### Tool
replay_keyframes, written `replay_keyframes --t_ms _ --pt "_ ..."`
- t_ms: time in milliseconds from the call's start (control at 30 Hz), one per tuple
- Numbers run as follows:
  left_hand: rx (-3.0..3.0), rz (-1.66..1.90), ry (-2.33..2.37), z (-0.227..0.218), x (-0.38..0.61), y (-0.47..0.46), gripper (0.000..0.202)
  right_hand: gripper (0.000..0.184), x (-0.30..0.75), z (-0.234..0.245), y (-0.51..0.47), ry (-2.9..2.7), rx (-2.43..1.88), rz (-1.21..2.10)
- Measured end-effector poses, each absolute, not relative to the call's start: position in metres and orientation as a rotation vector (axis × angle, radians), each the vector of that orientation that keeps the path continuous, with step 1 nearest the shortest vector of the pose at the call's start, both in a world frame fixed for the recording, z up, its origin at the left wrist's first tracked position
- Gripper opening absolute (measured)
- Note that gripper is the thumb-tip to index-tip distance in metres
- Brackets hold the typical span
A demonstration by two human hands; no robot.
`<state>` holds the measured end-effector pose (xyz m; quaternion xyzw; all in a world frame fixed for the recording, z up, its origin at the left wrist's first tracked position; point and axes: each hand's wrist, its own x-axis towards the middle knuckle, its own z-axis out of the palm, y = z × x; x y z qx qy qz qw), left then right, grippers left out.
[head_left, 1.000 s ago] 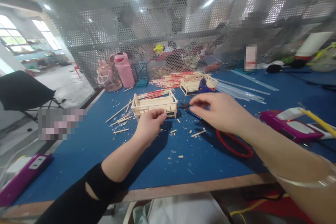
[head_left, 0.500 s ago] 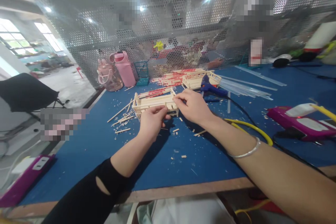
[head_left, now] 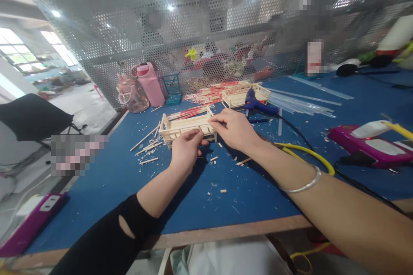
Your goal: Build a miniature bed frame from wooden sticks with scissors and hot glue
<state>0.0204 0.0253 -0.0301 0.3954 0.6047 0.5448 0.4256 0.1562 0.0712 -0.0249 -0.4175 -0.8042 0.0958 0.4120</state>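
Note:
A small crate-like frame of pale wooden sticks stands on the blue table. My left hand is closed at the frame's near side, fingertips pinched against its lower rail. My right hand is closed too, pinching the frame's right end near the top rail; a thin stick may be between the fingers, too small to be sure. Loose red-tipped sticks lie across the frame's top. Stick offcuts and chips are scattered around both hands.
A second stick frame, a blue glue gun with black cord, clear glue rods, a yellow cable, two pink bottles, a teal basket, and purple cases lie about. Perforated metal screen behind.
My right hand came in from the right, away from the cutters, and closed on the frame's right end. The left hand stayed at the frame. The view shifted slightly.

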Motion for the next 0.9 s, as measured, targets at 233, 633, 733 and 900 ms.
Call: replay_keyframes --t_ms 233,633,733,900 --pt "1.078 1.394 1.538 -0.0324 0.0174 0.0279 0.020 0.022 0.1550 -0.0235 0.0706 -2.046 -1.091 0.243" --pt "1.349 1.307 1.743 -0.0307 0.0149 0.0271 0.024 0.020 0.1563 -0.0242 0.0739 -2.066 -1.066 0.251" --pt "1.422 1.277 1.759 -0.0303 0.0136 0.0266 0.024 0.020 0.1565 -0.0258 0.0755 -2.068 -1.037 0.245" --pt "1.554 1.243 1.790 -0.0308 0.0120 0.0258 0.022 0.020 0.1579 -0.0258 0.0767 -2.097 -0.997 0.236"
